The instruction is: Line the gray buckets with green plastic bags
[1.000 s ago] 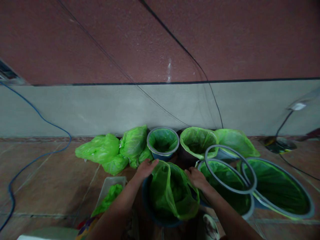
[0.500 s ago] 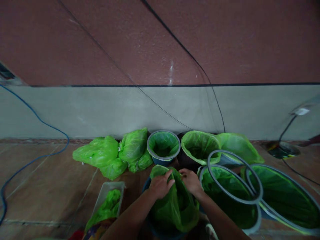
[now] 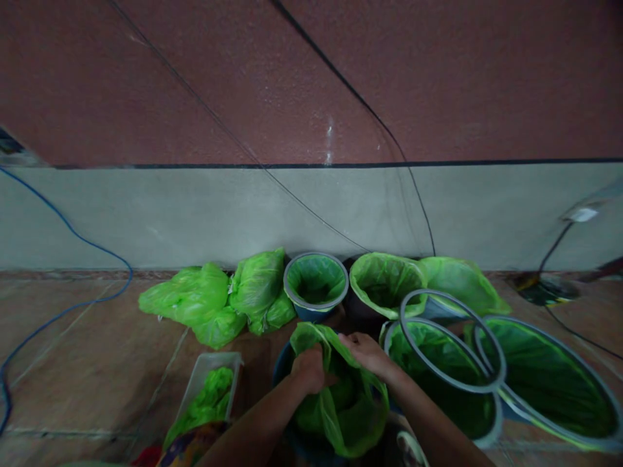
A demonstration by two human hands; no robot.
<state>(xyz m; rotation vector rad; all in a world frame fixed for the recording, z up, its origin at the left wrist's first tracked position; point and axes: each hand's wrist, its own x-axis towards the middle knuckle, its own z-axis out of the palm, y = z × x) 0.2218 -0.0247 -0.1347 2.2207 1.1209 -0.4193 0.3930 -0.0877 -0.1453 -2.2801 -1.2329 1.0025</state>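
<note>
A thin green plastic bag [image 3: 335, 421] sits loosely in a blue bin [image 3: 281, 363] right in front of me, its mouth held apart. My left hand [image 3: 310, 371] reaches into the mouth of the bag, and its fingers are mostly hidden by the plastic. On the far right side of the mouth, my right hand [image 3: 365, 353] pinches the bag's edge. Just behind stands a blue bin with a grey rim [image 3: 316, 305], lined with the same green plastic.
Several filled green bags [image 3: 187, 295] lie by the wall at left. A clear tray [image 3: 236, 370] holds crumpled green plastic. To my right are lined bins [image 3: 389, 279] and a loose grey ring [image 3: 406, 324] resting across two rims. A blue cable [image 3: 97, 301] crosses the floor.
My left hand has gone from the bag's edge down into its mouth. My right hand stays at the edge, and the mouth is spread wider.
</note>
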